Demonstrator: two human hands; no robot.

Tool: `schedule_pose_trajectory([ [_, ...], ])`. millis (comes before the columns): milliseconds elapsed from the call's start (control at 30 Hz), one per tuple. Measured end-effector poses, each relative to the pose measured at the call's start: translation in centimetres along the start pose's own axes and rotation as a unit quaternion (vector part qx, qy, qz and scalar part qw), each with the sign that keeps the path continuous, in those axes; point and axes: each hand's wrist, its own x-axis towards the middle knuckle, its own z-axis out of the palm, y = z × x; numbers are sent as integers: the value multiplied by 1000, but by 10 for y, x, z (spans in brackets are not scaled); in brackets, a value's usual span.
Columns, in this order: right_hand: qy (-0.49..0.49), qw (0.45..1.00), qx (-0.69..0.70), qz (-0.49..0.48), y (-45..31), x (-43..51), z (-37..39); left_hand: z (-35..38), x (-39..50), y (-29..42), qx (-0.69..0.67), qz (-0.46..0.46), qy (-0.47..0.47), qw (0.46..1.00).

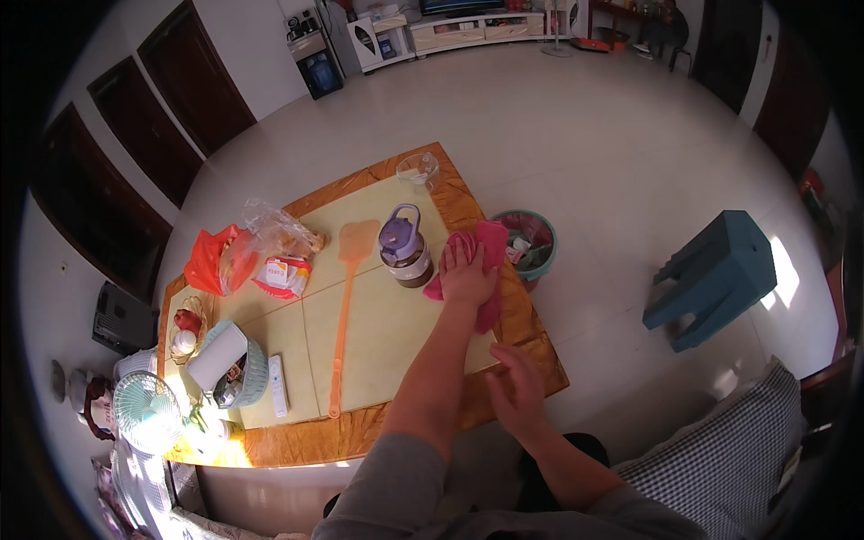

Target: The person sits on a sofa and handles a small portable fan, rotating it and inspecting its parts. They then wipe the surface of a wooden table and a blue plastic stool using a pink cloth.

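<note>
My left hand (pixel 466 278) holds a pink cloth (pixel 493 246) down against the table's right side, its fingers spread over the folds. Part of the cloth lies on the wooden border. Close to the near right corner, my right hand (pixel 516 391) hovers with thumb and fingers apart and nothing in it. Just left of the cloth stands a bottle with a purple lid (pixel 399 239) and dark contents. An orange fly swatter (pixel 346 297) lies lengthwise on the pale tabletop (pixel 385 337).
A lined waste bin (pixel 555 246) stands beside the table's right edge. A clear glass jug (pixel 418 173) occupies the far corner. Leftward are a red plastic bag (pixel 209 263), a basket (pixel 253 371), a remote control (pixel 277 385) and a fan (pixel 145 408). A blue stool (pixel 719 277) stands right.
</note>
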Motion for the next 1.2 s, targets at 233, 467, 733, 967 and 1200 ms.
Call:
schedule_pose_trajectory([
  [233, 63, 995, -82, -6, 9, 13, -7, -4, -71, 19, 40, 136, -48, 989],
  [467, -1, 982, -190, 15, 33, -12, 12, 37, -162, -1, -33, 286, 40, 957],
  [733, -160, 965, -183, -101, 2, -70, 32, -25, -266, -70, -36, 230, 38, 972],
  [967, -175, 952, -210, -135, -12, -83, 41, -40, -319, -87, -32, 158, 104, 982],
  [1200, -183, 944, -243, -124, 2, -84, 37, -34, -369, -82, 27, 63, 92, 993],
])
